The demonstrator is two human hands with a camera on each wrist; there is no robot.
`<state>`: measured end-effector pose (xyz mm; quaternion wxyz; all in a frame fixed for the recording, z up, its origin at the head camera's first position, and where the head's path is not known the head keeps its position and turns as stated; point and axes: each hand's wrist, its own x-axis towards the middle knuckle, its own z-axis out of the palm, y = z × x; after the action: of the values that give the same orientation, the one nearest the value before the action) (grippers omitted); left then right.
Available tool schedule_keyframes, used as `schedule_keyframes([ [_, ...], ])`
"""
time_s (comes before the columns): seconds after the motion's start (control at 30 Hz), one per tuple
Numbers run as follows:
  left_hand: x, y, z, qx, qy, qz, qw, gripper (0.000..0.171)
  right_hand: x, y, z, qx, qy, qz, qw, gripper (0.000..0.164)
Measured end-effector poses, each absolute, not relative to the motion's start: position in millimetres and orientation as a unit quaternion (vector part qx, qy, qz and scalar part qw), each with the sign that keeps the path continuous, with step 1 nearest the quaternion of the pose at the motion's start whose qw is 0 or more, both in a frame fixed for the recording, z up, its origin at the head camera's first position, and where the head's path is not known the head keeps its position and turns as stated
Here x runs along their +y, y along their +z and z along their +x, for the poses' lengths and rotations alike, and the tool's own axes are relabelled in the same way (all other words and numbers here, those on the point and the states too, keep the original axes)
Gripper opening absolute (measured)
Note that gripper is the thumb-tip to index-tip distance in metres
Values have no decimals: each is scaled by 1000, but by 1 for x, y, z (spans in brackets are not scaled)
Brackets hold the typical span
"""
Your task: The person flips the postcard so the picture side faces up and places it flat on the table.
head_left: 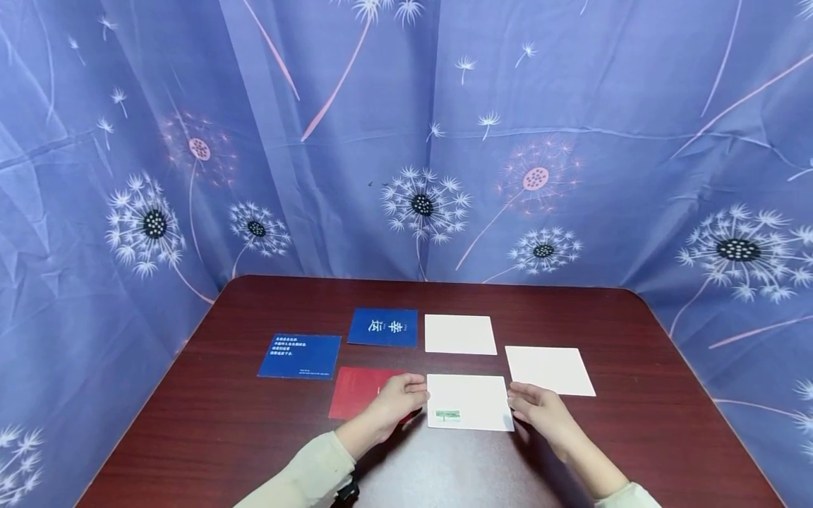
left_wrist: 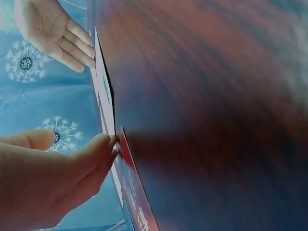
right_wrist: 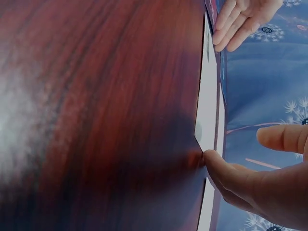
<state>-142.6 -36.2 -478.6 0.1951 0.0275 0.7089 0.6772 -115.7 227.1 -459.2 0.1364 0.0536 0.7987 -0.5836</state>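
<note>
A white card with a small green picture in its lower left corner [head_left: 470,395] lies flat at the front of the table, between the two hands. At its left edge is my left hand [head_left: 395,403], which covers part of a red card [head_left: 354,391]. My right hand [head_left: 543,415] is at the opposite edge of the white card. In the left wrist view the left fingers [left_wrist: 98,144] are extended, with the thumb apart from them. The right fingers [right_wrist: 224,175] likewise reach the card's edge in the right wrist view, thumb raised and away from the card.
Behind the hands lie a blue card with large white characters [head_left: 365,328] and a blank white card [head_left: 460,334]. Another blue card with lines of text [head_left: 298,356] is at the left, another white card [head_left: 551,370] at the right. A dandelion-print curtain [head_left: 483,162] surrounds the dark red table [head_left: 209,423].
</note>
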Motion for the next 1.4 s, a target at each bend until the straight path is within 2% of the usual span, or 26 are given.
schedule_keyframes([
  [0.53,-28,-483,-146,717,671,-41,185,51,224,-464,-117,794,-589,92,119,41],
  [1.03,-23,-480,-149,728,669,-9,148,46,219,-469,-123,803,-577,110,102,44],
  [1.4,-19,-477,-150,747,648,-23,144,46,217,-471,-124,818,-555,122,82,37],
])
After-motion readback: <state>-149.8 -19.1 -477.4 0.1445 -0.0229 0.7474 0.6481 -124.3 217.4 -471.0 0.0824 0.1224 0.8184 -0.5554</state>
